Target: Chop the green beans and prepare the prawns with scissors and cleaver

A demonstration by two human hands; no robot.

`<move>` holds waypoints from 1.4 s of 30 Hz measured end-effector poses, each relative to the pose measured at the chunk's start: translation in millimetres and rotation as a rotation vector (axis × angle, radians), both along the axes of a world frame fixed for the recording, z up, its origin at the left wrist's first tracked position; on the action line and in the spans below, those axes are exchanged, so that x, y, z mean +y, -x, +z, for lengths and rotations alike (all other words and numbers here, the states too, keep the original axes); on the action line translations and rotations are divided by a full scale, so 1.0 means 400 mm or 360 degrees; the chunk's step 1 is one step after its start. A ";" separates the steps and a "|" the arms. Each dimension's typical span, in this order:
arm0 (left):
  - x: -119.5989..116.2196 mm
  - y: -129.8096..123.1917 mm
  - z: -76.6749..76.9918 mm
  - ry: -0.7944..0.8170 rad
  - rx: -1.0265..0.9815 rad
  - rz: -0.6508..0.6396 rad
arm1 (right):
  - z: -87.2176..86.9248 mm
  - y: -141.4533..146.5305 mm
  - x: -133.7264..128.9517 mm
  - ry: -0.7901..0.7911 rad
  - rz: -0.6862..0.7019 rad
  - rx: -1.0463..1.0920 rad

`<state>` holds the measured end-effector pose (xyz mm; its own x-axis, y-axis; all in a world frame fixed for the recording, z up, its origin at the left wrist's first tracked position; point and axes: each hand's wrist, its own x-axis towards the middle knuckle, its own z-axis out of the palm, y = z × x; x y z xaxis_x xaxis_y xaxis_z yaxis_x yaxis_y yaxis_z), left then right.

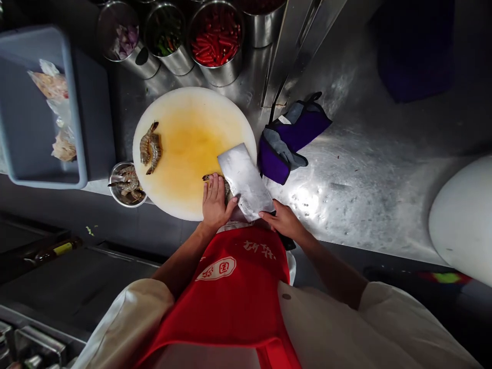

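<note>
On the round white cutting board [180, 200], near its front edge, my left hand [215, 202] lies with fingers stretched flat over a shrimp [227, 189]. The shrimp's tail pokes out past the fingertips; most of its body is hidden. My right hand [282, 218] grips a cleaver [246, 179] by its dark handle, mostly covered by the fingers. The broad blade is beside the shrimp and my left thumb, over the board's right front edge. Two whole shrimp [149, 148] lie side by side at the board's left. More shrimp fill a small metal bowl [115, 195] beyond that edge.
A grey plastic bin [82, 128] holding bagged food stands at left. Behind the board are metal containers with red chillies [217, 43], green chillies [169, 41] and shallots [126, 41]. A purple cloth item [295, 133] lies right of the board on the steel counter [346, 205].
</note>
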<state>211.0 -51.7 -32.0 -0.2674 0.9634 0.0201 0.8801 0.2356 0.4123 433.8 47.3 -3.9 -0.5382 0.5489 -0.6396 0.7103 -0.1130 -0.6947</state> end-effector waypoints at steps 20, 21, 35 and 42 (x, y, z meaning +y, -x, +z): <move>-0.008 0.003 -0.006 0.0047 0.0009 -0.0048 | 0.028 0.125 0.150 -0.0247 0.0349 -0.0119; -0.008 0.002 -0.006 0.0045 0.0012 -0.0045 | 0.028 0.133 0.159 -0.0279 0.0389 -0.0112; -0.002 -0.013 -0.014 -0.0012 0.0063 -0.0027 | 0.029 0.193 0.193 -0.0552 0.0486 -0.0014; 0.001 0.022 0.000 -0.0102 0.0127 -0.0140 | -0.006 0.156 0.165 -0.0468 0.0102 -0.0023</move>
